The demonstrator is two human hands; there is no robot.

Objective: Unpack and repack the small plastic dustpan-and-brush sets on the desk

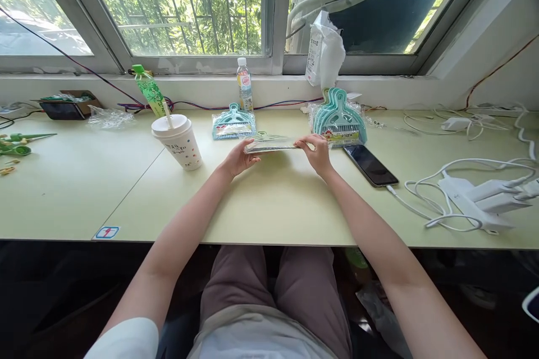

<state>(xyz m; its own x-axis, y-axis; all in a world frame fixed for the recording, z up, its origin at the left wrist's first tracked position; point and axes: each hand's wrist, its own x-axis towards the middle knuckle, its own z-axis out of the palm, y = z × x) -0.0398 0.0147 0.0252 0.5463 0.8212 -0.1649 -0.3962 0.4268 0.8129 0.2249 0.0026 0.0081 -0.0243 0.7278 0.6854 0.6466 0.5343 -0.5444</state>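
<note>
Between my hands, a flat package in clear plastic (272, 145) is held up over the table and seen nearly edge-on. It looks like the bagged mini dustpan sets behind it, though its face is hard to see. My left hand (241, 159) is closed on its left end, thumb and fingers around the edge. At the right end, my right hand (317, 152) pinches the corner of the plastic. Just behind the package lies one bagged teal dustpan-and-brush set (234, 122). Near my right hand rests a stack of similar teal sets (340, 118).
A lidded paper cup (179, 143) with a straw stands left of my hands, before a green bottle (150, 90). A clear bottle (244, 85) is by the sill. To the right are a phone (370, 165) and a power strip (475, 202) with loose white cables.
</note>
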